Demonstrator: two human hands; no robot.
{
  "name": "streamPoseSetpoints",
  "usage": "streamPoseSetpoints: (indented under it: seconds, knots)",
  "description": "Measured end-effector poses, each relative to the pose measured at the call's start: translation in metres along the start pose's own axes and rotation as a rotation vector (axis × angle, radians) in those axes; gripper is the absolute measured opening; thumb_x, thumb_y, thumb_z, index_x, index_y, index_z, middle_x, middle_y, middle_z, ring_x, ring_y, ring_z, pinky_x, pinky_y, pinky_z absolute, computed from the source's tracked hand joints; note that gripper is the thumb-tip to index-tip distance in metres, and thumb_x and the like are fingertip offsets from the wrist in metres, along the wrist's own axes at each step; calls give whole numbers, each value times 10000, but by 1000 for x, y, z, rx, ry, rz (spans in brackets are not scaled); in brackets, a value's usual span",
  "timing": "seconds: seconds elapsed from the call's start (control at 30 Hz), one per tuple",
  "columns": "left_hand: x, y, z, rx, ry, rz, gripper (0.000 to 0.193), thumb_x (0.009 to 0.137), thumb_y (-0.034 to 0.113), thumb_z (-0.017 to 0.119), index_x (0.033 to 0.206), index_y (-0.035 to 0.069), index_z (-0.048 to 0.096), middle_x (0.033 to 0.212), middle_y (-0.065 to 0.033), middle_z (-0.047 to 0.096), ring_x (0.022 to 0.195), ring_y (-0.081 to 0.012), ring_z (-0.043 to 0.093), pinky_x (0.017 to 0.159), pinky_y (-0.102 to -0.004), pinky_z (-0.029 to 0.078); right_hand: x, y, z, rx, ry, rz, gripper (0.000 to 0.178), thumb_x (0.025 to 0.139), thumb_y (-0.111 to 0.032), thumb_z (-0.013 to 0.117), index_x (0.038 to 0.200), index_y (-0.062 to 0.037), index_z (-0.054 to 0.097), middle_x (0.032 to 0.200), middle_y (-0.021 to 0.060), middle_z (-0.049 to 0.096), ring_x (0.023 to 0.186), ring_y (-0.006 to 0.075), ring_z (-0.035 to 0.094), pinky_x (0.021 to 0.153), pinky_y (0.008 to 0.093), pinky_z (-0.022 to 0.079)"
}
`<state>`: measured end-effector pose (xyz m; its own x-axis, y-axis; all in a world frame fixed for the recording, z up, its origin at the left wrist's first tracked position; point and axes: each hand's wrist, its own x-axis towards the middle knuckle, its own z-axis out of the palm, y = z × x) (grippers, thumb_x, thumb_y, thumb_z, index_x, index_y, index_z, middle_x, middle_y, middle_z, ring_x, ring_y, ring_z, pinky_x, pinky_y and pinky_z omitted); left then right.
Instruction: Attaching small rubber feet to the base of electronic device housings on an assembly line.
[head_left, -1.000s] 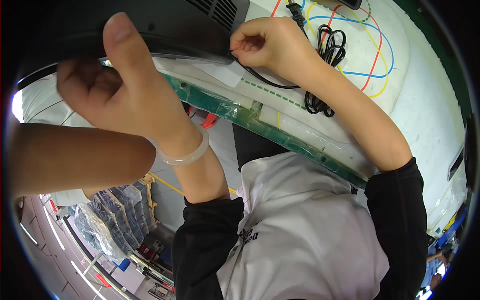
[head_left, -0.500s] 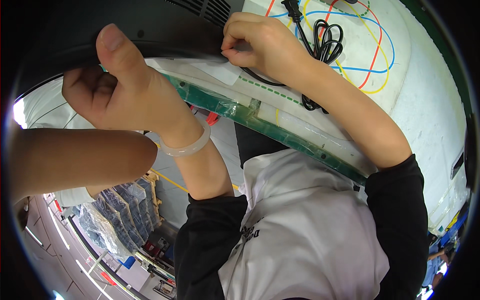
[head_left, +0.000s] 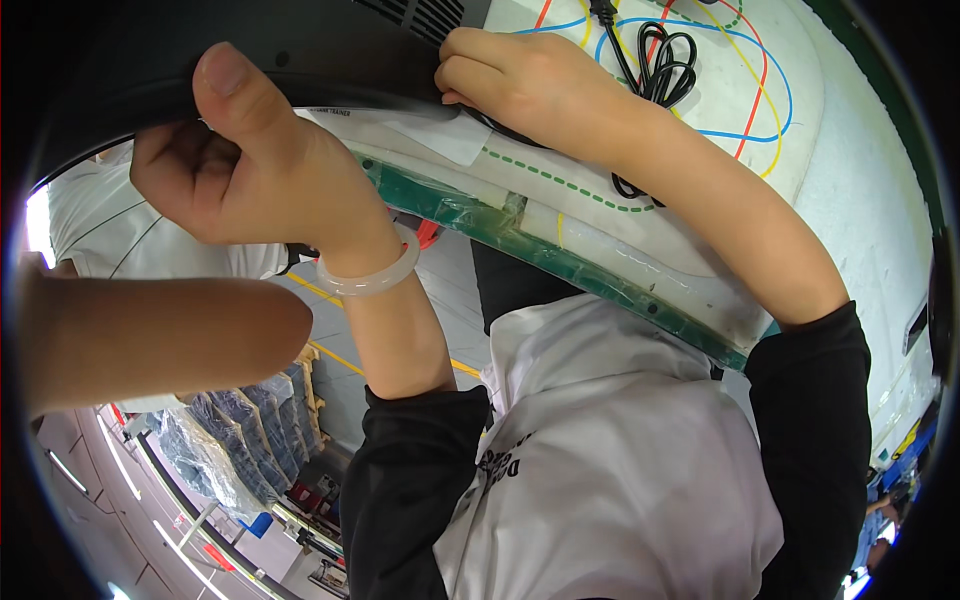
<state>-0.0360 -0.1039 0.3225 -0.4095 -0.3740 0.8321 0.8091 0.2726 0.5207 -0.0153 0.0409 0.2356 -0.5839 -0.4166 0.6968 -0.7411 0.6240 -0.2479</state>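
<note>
A large black housing [head_left: 330, 65] with slotted vents fills the upper left, its lower edge curving above the table. My left hand [head_left: 240, 150] is at that edge with fingers curled round it and thumb raised against the black face; the fingertips are partly hidden. Near the housing's lower right corner, my right hand [head_left: 525, 85] is closed in a pinch against the black surface. What lies between its fingertips is hidden. A black power cord [head_left: 665, 75] with a plug lies bundled beyond my right wrist, and part of it runs from the housing's corner under that hand.
The white table [head_left: 850, 200] carries coloured looped lines and a green taped edge [head_left: 440, 205]. Another person's bare bent arm [head_left: 170, 335] reaches in at left, close below my left hand. Plastic-wrapped stacked panels [head_left: 230, 435] stand beyond on the floor.
My right hand has shifted slightly left and its fingers have closed more tightly at the housing's corner. The other person's arm has dropped a little, and more of a white shirt shows behind.
</note>
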Motion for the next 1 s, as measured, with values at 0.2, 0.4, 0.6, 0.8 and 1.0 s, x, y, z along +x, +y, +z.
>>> streamPoseSetpoints:
  seconds: [0.2,0.4,0.6,0.8,1.0]
  knots:
    - [0,-3,2,75,10,69,524,740,359,787,860,-41,470,716,-37,507,618,-96,442,570,-188,386,-2,-1,-5,-41,57,-86,108,670,-82,597,746,-21,550,807,67,499,737,210,596,598,335,518]
    - [0,-2,4,91,-9,89,491,771,333,765,872,-46,470,732,-33,497,631,-96,431,584,-191,382,-3,3,-6,-61,28,-144,122,773,-89,572,871,-16,574,935,80,556,767,232,600,624,328,503]
    - [-1,0,9,41,-41,83,452,794,319,745,852,-37,474,751,-39,523,644,-109,454,603,-203,406,9,-5,-22,-173,50,79,331,719,-75,701,939,-14,461,784,153,547,794,343,594,658,417,463]
    - [-9,-5,-3,89,-54,22,422,835,312,699,849,-42,470,809,-92,574,683,-119,501,630,-227,447,9,7,6,392,58,387,445,713,-200,751,1009,-86,438,701,86,557,662,299,606,568,362,471]
    - [-15,-30,-24,64,-132,-41,424,886,337,628,966,-57,495,889,-108,597,791,-150,562,724,-250,479,13,4,40,198,-8,347,370,746,-201,713,980,-88,451,739,105,611,689,346,600,559,416,457]
